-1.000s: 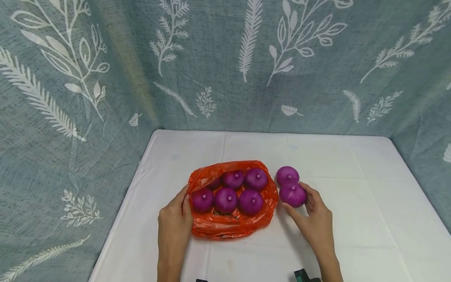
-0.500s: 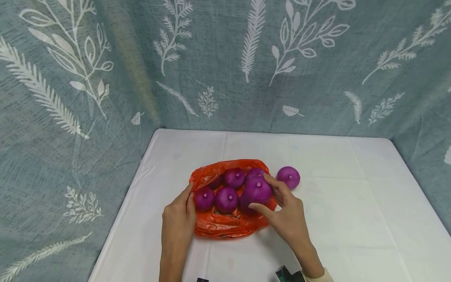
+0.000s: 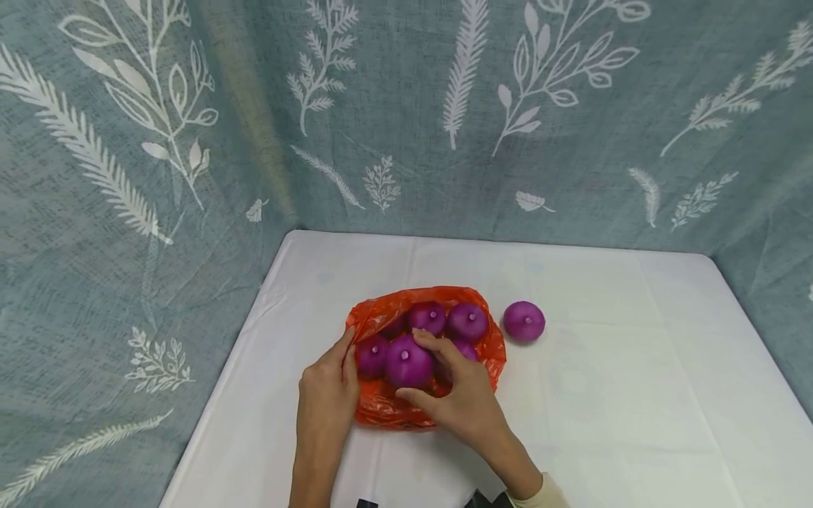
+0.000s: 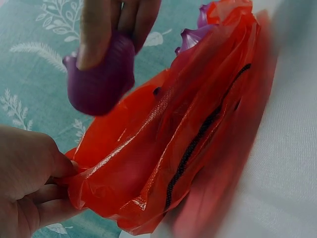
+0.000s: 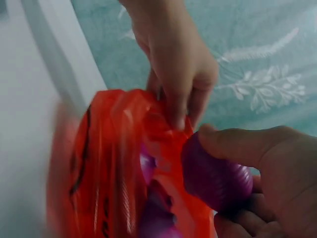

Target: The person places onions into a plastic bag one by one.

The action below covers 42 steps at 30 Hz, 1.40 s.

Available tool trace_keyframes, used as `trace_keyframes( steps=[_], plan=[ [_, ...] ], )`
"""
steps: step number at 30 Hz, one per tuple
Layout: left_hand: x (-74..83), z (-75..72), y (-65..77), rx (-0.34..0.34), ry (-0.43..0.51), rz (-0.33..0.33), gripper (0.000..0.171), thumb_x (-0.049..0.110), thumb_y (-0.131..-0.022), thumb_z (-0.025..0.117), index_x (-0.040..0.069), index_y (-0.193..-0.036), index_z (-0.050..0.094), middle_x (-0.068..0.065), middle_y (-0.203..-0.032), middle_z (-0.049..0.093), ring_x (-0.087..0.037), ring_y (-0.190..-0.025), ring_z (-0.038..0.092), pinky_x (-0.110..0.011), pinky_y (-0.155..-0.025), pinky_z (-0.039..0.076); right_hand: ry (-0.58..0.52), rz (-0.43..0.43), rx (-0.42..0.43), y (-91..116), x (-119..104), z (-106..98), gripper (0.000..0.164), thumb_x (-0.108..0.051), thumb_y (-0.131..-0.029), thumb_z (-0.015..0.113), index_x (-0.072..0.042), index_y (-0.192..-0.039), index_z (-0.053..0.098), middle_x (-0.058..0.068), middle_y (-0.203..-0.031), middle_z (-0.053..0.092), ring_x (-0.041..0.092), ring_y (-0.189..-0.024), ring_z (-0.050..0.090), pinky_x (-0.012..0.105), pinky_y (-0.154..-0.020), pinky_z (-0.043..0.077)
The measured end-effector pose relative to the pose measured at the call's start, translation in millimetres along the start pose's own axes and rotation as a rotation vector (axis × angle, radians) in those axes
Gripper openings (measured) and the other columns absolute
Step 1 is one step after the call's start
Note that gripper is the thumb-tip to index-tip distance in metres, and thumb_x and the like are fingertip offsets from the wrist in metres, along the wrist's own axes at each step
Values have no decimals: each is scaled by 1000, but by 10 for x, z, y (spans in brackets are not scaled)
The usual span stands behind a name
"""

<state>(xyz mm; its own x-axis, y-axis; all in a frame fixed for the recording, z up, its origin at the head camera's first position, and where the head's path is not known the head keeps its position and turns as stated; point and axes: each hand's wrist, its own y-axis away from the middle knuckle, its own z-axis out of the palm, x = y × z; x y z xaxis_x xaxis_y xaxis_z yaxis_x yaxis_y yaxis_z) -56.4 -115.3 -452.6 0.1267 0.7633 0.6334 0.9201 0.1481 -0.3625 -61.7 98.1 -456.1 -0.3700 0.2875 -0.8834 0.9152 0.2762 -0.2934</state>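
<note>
An orange-red plastic bag point(image 3: 384, 410) lies open on the table with several purple round pieces point(image 3: 468, 322) inside, each with a small pale nub on top. My left hand point(image 3: 327, 395) pinches the bag's left edge between thumb and fingers. Over the bag's mouth, my right hand point(image 3: 466, 406) holds another such purple piece point(image 3: 408, 363) by its sides. Up close in the right wrist view, that held piece point(image 5: 215, 173) looks ribbed. The left wrist view shows it point(image 4: 101, 79) raised above the bag's rim. Some pieces in the bag are partly hidden by my right hand.
One loose purple piece point(image 3: 524, 322) sits on the white tablecloth point(image 3: 610, 367), just right of the bag. A blue-green curtain with white leaf prints point(image 3: 406, 120) hangs behind the table and along its sides. Dark objects point(image 3: 489, 499) show at the bottom edge.
My right hand has carried one purple piece left from beside the loose one to above the bag. The left hand has stayed at the bag's edge.
</note>
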Motion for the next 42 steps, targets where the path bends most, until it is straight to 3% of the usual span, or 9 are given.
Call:
trace_keyframes(
  steps=[3, 15, 27, 35, 42],
  plan=[
    [-3, 2, 9, 5, -3, 9, 38, 0, -99, 71, -2, -137, 68, -24, -127, 72, -40, -113, 72, -50, -88, 61, -3, 28, -33, -2, -5, 70, 71, -22, -82, 95, -21, -144, 61, -5, -151, 62, 12, -141, 56, 35, -108, 52],
    [4, 14, 18, 21, -10, 46, 37, -1, -99, 71, -2, -136, 70, -25, -122, 74, -41, -107, 75, -50, -83, 63, 250, 40, -103, 51, 57, 302, 75, -41, -82, 92, -18, -146, 61, -5, -149, 64, 17, -133, 64, 40, -106, 55],
    [37, 5, 26, -19, -22, 29, 39, -2, -100, 69, -2, -138, 68, -27, -118, 75, -42, -101, 76, -48, -80, 64, 447, -42, -138, 125, 122, 413, 75, -45, -84, 83, -16, -148, 57, 4, -154, 60, 25, -120, 72, 38, -98, 60],
    [40, 13, 41, -28, -37, 14, 38, 1, -99, 72, -2, -136, 69, -27, -119, 75, -43, -106, 74, -50, -82, 62, 481, -45, -200, 159, 181, 437, 76, -45, -91, 79, -20, -156, 50, 1, -159, 54, 21, -110, 76, 37, -96, 61],
    [38, 22, 40, -32, -29, 0, 38, 1, -99, 72, -3, -137, 69, -27, -120, 74, -44, -106, 74, -49, -82, 62, 500, -76, -233, 140, 185, 405, 74, -45, -92, 78, -18, -156, 53, 1, -160, 53, 22, -124, 70, 36, -99, 60]
  ],
)
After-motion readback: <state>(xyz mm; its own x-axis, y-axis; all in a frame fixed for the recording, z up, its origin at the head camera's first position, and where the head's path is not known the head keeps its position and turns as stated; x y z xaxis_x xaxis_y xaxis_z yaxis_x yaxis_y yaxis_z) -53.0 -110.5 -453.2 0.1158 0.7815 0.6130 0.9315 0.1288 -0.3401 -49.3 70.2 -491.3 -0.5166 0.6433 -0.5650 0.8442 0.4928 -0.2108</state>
